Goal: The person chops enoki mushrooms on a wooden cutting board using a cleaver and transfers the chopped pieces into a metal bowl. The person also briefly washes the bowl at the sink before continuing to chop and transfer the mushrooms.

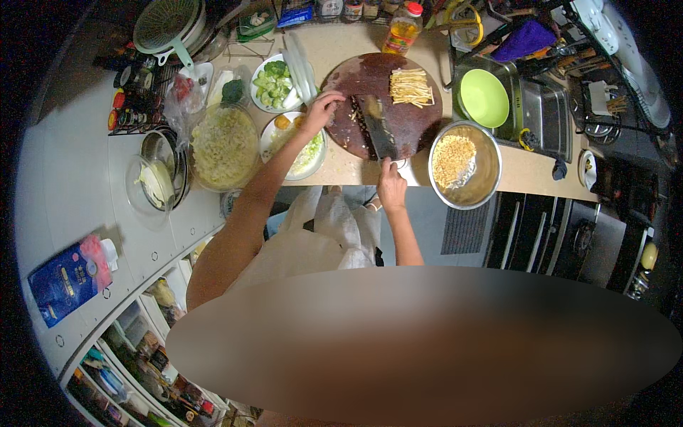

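Note:
My right hand (392, 188) grips the handle of a cleaver (378, 128), whose dark wide blade lies over a round wooden chopping board (341, 69). Small pale crumbs cling to the blade and lie beside it. My left hand (322, 113) is at the board's left edge, fingers apart, with nothing seen in them. A bundle of thin yellowish food strips (411, 87) rests on the board's upper right. Right of the board, a steel bowl (490, 184) holds small diced yellow pieces (452, 159). Under my left forearm is a plate (312, 172) with chopped green and pale food, partly hidden.
An oil bottle (403, 32) stands behind the board. To the left are a plate of broccoli (273, 82), clear plastic lids (299, 66) and a bowl of chopped pale vegetable (224, 147). A green basin (484, 99) sits at the sink (545, 117).

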Motion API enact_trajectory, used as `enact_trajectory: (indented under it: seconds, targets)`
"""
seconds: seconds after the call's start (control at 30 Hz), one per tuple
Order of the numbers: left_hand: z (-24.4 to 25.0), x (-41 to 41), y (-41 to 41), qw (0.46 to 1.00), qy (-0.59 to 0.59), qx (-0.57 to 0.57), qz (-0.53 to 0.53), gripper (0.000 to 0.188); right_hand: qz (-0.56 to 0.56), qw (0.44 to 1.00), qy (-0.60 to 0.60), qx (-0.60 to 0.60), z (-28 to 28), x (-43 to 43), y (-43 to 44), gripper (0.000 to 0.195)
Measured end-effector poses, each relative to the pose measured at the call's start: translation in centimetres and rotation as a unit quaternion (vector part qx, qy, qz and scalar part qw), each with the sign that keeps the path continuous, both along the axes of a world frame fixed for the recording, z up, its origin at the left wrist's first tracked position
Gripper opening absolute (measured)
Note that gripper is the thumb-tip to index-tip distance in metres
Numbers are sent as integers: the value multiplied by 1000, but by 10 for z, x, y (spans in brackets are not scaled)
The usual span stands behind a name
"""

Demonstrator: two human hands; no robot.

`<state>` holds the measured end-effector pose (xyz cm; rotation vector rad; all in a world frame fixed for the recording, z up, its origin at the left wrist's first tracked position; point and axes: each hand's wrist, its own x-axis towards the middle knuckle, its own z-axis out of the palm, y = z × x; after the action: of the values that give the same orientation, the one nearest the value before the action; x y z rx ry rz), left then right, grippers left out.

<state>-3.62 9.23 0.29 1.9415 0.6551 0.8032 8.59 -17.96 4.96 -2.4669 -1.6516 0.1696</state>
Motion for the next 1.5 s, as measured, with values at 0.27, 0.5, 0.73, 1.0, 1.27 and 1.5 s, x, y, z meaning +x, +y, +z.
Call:
enact_trajectory:
  seconds: [0.27,0.5,0.73,1.0,1.27,1.5]
  targets:
    - [-4,16,3,995,23,-98,18,28,-183,930,261,184,28,-30,-31,32]
    - [-19,40,-16,986,102,131,-29,39,-292,605,675,305,3,-46,-74,9]
    - [-22,41,-56,994,63,82,-45,37,-318,570,700,289,-32,-77,-51,14]
    - [-8,53,-71,988,84,129,-23,46,-263,587,711,282,-48,-85,24,13]
    - [66,99,-125,990,64,121,-38,54,-292,606,675,301,37,-57,-19,11]
    - [122,197,-220,976,-117,45,-179,51,-374,676,536,340,108,4,-117,12]
